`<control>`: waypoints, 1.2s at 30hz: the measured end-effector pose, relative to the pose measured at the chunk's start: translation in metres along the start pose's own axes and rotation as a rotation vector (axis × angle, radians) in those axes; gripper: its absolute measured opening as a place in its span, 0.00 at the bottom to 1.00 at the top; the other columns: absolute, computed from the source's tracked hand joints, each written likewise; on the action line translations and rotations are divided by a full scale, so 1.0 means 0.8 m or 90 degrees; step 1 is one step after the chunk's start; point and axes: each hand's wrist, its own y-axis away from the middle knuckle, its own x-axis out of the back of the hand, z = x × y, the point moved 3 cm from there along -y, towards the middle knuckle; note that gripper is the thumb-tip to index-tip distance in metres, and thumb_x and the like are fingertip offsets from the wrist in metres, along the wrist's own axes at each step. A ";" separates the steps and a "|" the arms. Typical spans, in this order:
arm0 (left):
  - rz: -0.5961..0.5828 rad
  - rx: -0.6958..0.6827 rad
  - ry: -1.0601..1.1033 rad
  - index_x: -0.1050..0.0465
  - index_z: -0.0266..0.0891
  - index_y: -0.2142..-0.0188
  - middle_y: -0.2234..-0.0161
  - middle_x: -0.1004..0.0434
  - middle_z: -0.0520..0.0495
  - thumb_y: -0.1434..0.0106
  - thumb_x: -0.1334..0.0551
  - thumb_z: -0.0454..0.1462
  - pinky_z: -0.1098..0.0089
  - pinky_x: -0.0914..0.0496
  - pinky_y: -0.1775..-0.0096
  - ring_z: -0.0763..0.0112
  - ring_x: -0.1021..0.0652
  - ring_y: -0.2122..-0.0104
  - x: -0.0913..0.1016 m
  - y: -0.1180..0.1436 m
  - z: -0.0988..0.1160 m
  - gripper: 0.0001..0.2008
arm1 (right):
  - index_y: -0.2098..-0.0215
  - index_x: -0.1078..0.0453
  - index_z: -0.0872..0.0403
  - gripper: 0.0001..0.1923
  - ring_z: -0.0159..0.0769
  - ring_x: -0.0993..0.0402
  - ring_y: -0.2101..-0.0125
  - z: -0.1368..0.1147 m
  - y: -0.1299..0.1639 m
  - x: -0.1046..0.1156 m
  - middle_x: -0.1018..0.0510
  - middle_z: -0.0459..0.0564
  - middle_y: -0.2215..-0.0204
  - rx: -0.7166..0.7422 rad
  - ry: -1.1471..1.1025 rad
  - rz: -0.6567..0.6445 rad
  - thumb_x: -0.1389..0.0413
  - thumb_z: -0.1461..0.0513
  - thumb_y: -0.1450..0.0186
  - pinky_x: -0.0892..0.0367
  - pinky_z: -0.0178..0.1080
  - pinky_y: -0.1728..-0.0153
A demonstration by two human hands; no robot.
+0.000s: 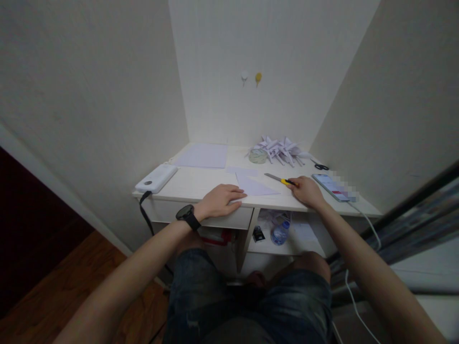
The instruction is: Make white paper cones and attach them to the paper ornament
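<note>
My left hand [224, 198] lies flat at the desk's front edge, fingers stretched out, the fingertips at the left edge of a white paper triangle [255, 186]. My right hand [306, 191] is closed around the yellow and black handle of a utility knife [286, 181]. Its blade is out and points left, beyond the triangle's upper right side. Behind the triangle lies a narrow strip of paper [242, 170]. The palm side of my right hand is hidden.
A paper stack [204, 155] lies back left, a white power bank [157, 178] front left. Folded paper pieces [281, 149] and a tape roll [257, 155] stand at the back. Scissors [321, 166] and a cabled phone [332, 186] lie right. A bottle [280, 233] is on the shelf below.
</note>
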 end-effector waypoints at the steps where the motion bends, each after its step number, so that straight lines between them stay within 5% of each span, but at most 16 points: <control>1: 0.000 -0.005 -0.006 0.26 0.40 0.44 0.44 0.25 0.40 0.31 0.45 0.41 0.59 0.37 0.41 0.59 0.27 0.43 -0.001 0.001 -0.001 0.20 | 0.49 0.22 0.56 0.19 0.48 0.23 0.59 0.000 0.000 0.002 0.19 0.61 0.57 0.008 -0.013 0.011 0.47 0.59 0.33 0.31 0.43 0.59; 5: 0.009 -0.013 -0.019 0.27 0.39 0.43 0.44 0.25 0.42 0.30 0.45 0.41 0.59 0.37 0.40 0.61 0.27 0.42 -0.004 0.001 -0.005 0.20 | 0.49 0.22 0.54 0.19 0.45 0.25 0.59 -0.008 0.007 0.015 0.19 0.58 0.56 0.118 -0.135 0.047 0.47 0.61 0.35 0.32 0.43 0.58; 10: 0.006 -0.025 -0.049 0.28 0.35 0.43 0.43 0.26 0.41 0.30 0.46 0.42 0.56 0.35 0.40 0.59 0.27 0.42 -0.003 0.000 -0.004 0.21 | 0.50 0.21 0.51 0.18 0.45 0.26 0.61 -0.032 0.018 0.022 0.20 0.56 0.60 0.249 -0.201 -0.030 0.46 0.61 0.35 0.32 0.43 0.58; 36: -0.009 -0.038 -0.176 0.35 0.32 0.38 0.38 0.32 0.39 0.27 0.51 0.42 0.56 0.38 0.40 0.58 0.31 0.39 -0.013 0.010 0.008 0.25 | 0.49 0.22 0.49 0.17 0.44 0.26 0.61 -0.047 0.017 0.014 0.21 0.55 0.61 0.299 -0.250 -0.109 0.45 0.61 0.35 0.31 0.44 0.57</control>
